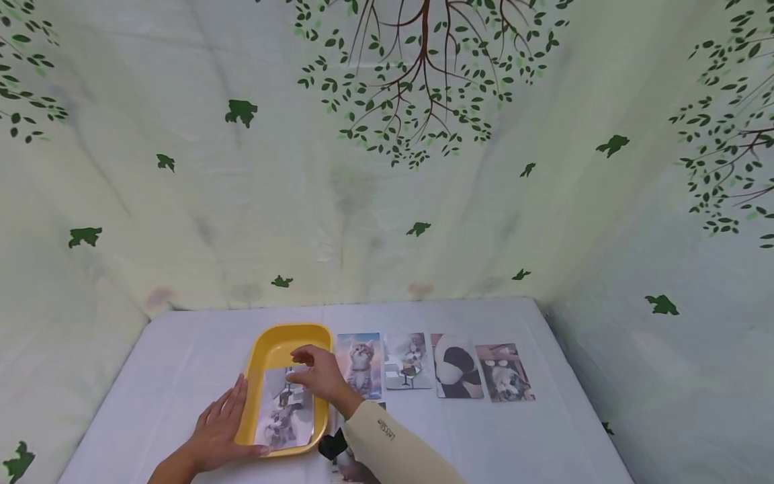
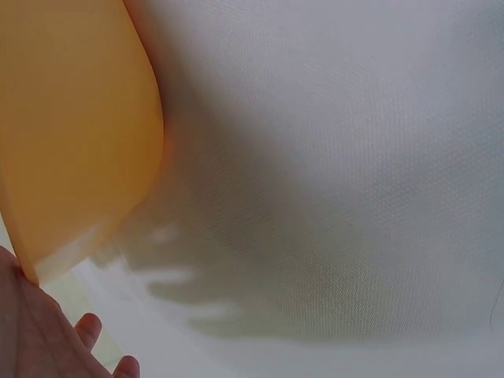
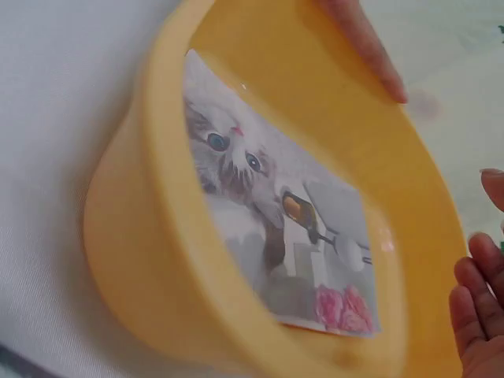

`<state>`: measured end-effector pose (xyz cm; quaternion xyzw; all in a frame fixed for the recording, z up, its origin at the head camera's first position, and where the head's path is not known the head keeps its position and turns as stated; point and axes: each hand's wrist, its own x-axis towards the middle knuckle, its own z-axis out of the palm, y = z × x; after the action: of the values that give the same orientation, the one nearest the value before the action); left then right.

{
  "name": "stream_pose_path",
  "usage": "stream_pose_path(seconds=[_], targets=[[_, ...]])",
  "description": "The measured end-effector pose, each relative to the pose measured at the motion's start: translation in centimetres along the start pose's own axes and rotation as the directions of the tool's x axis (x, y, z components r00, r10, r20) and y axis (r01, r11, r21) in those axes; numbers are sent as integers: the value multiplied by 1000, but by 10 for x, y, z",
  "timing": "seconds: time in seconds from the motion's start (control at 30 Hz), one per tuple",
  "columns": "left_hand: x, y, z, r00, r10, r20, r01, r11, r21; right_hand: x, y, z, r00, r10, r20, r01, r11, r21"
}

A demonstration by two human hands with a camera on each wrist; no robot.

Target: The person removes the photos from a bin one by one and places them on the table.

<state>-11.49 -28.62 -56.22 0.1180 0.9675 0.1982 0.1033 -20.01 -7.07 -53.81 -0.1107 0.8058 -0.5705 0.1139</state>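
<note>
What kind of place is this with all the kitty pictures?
Probably a makeshift recording booth, not a real room: tree-printed cloth hangs all around a table under a white cover, where a yellow tray and a row of animal cards are laid out.

Left hand (image 1: 220, 430) rests flat against the yellow tray (image 1: 273, 343), right hand (image 1: 320, 376) hovers over the cat photo (image 1: 284, 409) inside. Four more photos (image 1: 435, 366) sit in a row just right of it.

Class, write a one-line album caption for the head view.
Left hand steadies a yellow tray while the right hand hovers over a cat photo inside.
</note>
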Motion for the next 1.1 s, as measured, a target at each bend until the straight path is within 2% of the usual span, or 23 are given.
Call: stream_pose_path(seconds=[0.27,0.53,0.77,0.9,1.1], targets=[[-2,-1,-3,999,-37,21,37,999,-18,19,-2,22,996,84,12,-84,996,14],[-5,-1,-3,999,18,-43,-18,1000,3,33,1,30,977,177,-116,-170,983,64],[-1,0,-2,999,-22,23,22,1000,-13,30,8,37,963,240,-123,-245,969,-30],[1,2,-3,997,-48,64,49,999,-16,28,11,39,961,245,-124,-256,963,-82],[0,3,-5,997,-48,59,49,999,-17,28,13,43,954,271,-131,-285,953,-104]])
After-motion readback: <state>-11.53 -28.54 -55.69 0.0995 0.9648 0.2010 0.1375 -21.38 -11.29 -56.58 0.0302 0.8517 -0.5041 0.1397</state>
